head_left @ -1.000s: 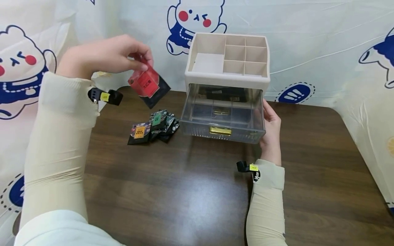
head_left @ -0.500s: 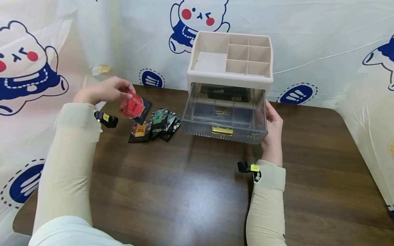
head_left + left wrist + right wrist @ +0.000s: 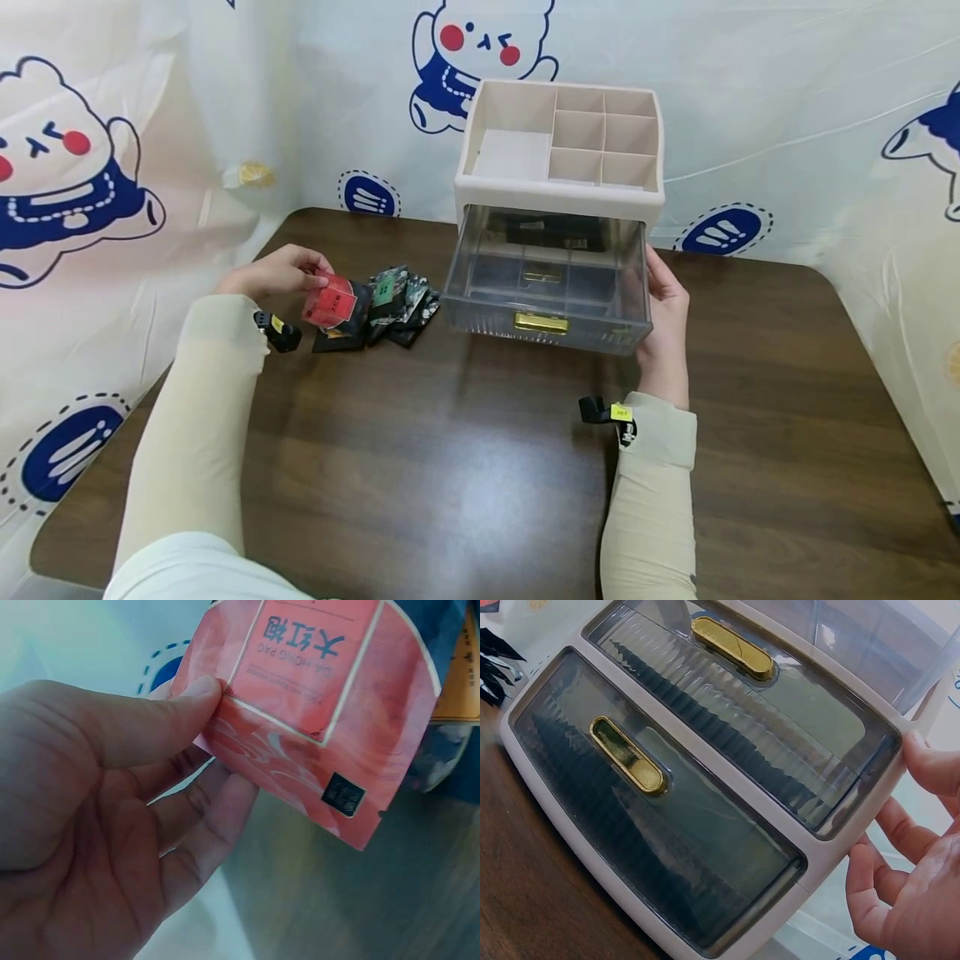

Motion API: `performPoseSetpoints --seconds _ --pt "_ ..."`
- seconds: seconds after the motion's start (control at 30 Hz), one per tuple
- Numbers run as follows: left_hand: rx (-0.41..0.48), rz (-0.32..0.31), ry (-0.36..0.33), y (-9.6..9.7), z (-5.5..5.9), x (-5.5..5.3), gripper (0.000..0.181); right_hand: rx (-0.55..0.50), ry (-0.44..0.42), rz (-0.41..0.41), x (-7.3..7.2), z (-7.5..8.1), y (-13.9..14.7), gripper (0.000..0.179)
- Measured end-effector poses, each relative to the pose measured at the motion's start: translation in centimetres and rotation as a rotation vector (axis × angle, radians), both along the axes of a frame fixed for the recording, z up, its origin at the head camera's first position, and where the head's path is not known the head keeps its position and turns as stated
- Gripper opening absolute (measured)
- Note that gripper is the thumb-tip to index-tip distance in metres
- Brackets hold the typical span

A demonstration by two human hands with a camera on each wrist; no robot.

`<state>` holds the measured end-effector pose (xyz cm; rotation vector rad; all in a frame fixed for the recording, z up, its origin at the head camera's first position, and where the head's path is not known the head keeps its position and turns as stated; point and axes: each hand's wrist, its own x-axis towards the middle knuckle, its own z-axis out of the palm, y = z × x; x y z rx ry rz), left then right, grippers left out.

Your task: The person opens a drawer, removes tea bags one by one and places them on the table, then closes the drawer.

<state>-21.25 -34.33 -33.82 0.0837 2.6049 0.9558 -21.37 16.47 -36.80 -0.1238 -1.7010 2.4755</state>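
Note:
My left hand [image 3: 281,272] pinches the corner of a red-and-black tea sachet [image 3: 330,305] between thumb and fingers. The red sachet [image 3: 289,705] fills the top of the left wrist view, its label reading Da Hong Pao. It overlaps a black sachet with an orange label [image 3: 341,340], beside a green-labelled sachet [image 3: 384,289] and several dark ones. My right hand [image 3: 666,321] rests against the right side of a cream drawer organizer [image 3: 558,193]. In the right wrist view its fingertips touch the frame's edge. The smoky clear top drawer [image 3: 547,321] is pulled out.
Open compartments [image 3: 600,133] top the organizer. Two lower drawers with gold handles [image 3: 628,756] are closed, dark contents showing faintly behind their fronts. The brown table [image 3: 420,467] lies in front. A white patterned cloth [image 3: 787,117] hangs behind and at both sides.
My left hand has lowered the red sachet from the upper left down over the orange-labelled sachet beside the pile. My right hand stays at the organizer's side.

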Motion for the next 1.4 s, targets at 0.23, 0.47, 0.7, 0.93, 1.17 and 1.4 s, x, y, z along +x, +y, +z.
performPoseSetpoints --seconds 0.23,0.47,0.7,0.93,1.17,1.4 --pt "-0.036 -0.02 0.034 0.8 -1.2 -0.3 0.026 0.005 0.014 -0.002 -0.1 0.1 0.1 0.041" --pt "-0.169 0.018 0.252 3.5 0.9 1.1 0.027 0.005 0.028 0.0 0.0 -0.2 -0.1 0.04" --pt "-0.189 0.093 1.021 11.0 5.9 5.9 0.018 0.007 0.001 0.014 0.2 -0.2 -0.2 0.041" --pt "-0.196 -0.274 1.778 19.7 7.4 9.4 0.013 0.002 0.016 0.0 0.1 0.0 0.1 0.04" --pt "-0.529 -0.568 1.91 23.4 5.4 9.7 0.019 0.005 -0.006 -0.017 -0.1 -0.3 0.3 0.041" --pt "-0.609 -0.514 1.999 24.8 4.3 9.0 0.017 0.028 0.008 -0.012 0.0 -0.2 0.0 0.041"
